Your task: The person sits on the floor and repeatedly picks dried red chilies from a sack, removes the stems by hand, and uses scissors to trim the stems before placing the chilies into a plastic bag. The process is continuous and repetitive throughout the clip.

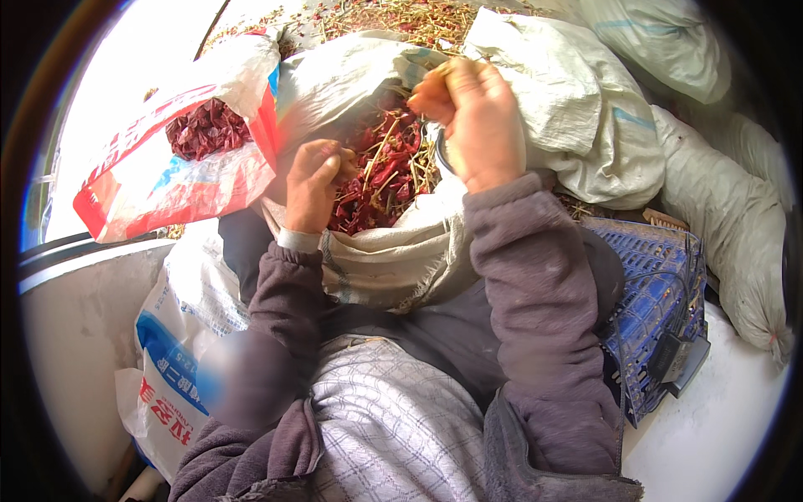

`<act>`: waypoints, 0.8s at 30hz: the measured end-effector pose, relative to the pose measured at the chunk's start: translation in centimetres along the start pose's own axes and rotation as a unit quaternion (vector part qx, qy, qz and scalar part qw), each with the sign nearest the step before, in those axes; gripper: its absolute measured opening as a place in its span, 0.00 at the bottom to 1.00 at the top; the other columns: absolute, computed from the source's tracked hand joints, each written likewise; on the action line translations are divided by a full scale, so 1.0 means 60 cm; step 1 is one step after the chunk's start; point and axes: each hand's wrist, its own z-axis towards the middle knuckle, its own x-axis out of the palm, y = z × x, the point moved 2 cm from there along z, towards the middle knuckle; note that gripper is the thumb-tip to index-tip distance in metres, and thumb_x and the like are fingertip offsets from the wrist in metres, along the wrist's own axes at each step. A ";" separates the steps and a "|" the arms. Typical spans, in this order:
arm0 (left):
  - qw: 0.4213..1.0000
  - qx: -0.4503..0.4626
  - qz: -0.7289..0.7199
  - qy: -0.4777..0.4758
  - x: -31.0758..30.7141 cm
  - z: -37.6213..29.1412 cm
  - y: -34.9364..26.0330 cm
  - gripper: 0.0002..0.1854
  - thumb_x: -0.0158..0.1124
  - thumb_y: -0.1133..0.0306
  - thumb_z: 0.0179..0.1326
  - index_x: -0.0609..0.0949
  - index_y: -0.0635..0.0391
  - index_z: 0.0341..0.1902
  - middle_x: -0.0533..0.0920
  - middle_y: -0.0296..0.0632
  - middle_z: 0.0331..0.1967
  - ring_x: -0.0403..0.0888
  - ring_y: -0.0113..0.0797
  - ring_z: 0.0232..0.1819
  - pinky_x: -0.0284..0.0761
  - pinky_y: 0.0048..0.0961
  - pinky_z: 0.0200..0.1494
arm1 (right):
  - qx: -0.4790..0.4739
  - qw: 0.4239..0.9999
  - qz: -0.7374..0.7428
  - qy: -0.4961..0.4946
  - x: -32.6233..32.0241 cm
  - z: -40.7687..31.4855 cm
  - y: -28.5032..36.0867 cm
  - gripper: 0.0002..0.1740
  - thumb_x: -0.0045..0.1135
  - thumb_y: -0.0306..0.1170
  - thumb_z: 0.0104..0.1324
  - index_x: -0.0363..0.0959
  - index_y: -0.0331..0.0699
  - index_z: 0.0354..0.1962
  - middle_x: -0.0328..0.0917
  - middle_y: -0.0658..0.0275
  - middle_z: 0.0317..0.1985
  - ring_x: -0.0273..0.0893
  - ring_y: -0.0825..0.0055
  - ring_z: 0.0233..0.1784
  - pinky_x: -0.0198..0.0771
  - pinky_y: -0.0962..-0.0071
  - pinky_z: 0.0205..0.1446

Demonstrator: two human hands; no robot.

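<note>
An open white woven sack [401, 263] stands between my legs, filled with dried red chili peppers [382, 182] mixed with pale stems. My left hand [317, 182] hovers over the sack's left side, fingers curled inward; whether something small sits in them is unclear. Higher and to the right, my blurred right hand [477, 119] is raised above the sack's far right side with its fingertips bunched. Blur hides what, if anything, they pinch. To the left, a red and white printed bag [226, 182] lies with its mouth open, showing darker dried chili pods [207, 128] inside.
Stems and chili bits [395, 22] litter the floor ahead. White woven sacks [564, 106] crowd the right side. A blue plastic crate [652, 270] with a black cabled device [677, 364] is beside my right leg. A printed white bag [169, 364] leans by my left leg.
</note>
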 end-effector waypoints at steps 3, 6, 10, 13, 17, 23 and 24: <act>0.990 -0.046 0.126 -0.051 -0.049 0.039 0.016 0.14 0.61 0.76 0.67 0.78 0.57 0.55 0.82 0.41 0.46 0.78 0.27 0.40 0.74 0.25 0.49 | 0.025 0.997 0.026 0.063 0.007 -0.017 -0.026 0.11 0.48 0.32 0.79 0.69 0.29 0.45 0.81 0.56 0.38 0.86 0.71 0.36 0.87 0.75 0.43; 0.913 -0.031 0.404 -0.052 -0.084 0.084 0.035 0.14 0.70 0.66 0.62 0.82 0.61 0.47 0.84 0.40 0.39 0.79 0.30 0.38 0.73 0.26 0.47 | 0.028 0.997 0.046 0.049 0.006 -0.012 -0.021 0.10 0.49 0.29 0.78 0.69 0.28 0.46 0.80 0.54 0.40 0.86 0.70 0.39 0.87 0.74 0.46; 0.779 -0.039 0.625 -0.036 -0.105 0.119 0.068 0.19 0.74 0.60 0.57 0.84 0.64 0.44 0.87 0.46 0.36 0.83 0.37 0.38 0.75 0.33 0.46 | 0.042 0.992 0.101 0.069 0.008 -0.006 -0.011 0.09 0.49 0.29 0.78 0.70 0.30 0.47 0.81 0.53 0.43 0.85 0.67 0.44 0.85 0.68 0.52; 0.760 -0.050 0.648 0.000 -0.112 0.137 0.079 0.18 0.75 0.61 0.56 0.85 0.63 0.43 0.87 0.48 0.36 0.83 0.39 0.38 0.76 0.34 0.46 | 0.060 0.986 0.138 0.067 0.004 -0.004 -0.013 0.09 0.48 0.29 0.78 0.72 0.30 0.46 0.82 0.54 0.43 0.85 0.66 0.46 0.84 0.65 0.54; 0.784 -0.066 0.617 0.002 -0.132 0.134 0.080 0.16 0.74 0.65 0.56 0.83 0.63 0.44 0.86 0.46 0.36 0.82 0.37 0.39 0.76 0.32 0.48 | 0.060 0.978 0.188 0.063 -0.004 0.001 -0.013 0.11 0.47 0.30 0.79 0.74 0.31 0.46 0.82 0.54 0.42 0.85 0.66 0.46 0.84 0.65 0.55; 0.877 0.061 0.475 -0.031 -0.122 0.086 0.063 0.14 0.71 0.72 0.60 0.80 0.62 0.47 0.84 0.39 0.39 0.78 0.29 0.42 0.73 0.26 0.49 | 0.092 0.990 0.080 0.066 -0.011 -0.004 -0.021 0.10 0.50 0.31 0.77 0.73 0.31 0.43 0.81 0.60 0.37 0.83 0.74 0.37 0.83 0.73 0.41; 0.882 0.076 0.462 -0.046 -0.110 0.077 0.054 0.13 0.71 0.73 0.59 0.80 0.62 0.46 0.84 0.40 0.38 0.79 0.30 0.41 0.74 0.27 0.48 | 0.102 0.992 0.044 0.068 -0.014 -0.004 -0.024 0.10 0.51 0.32 0.77 0.73 0.31 0.42 0.80 0.61 0.35 0.82 0.76 0.35 0.82 0.76 0.36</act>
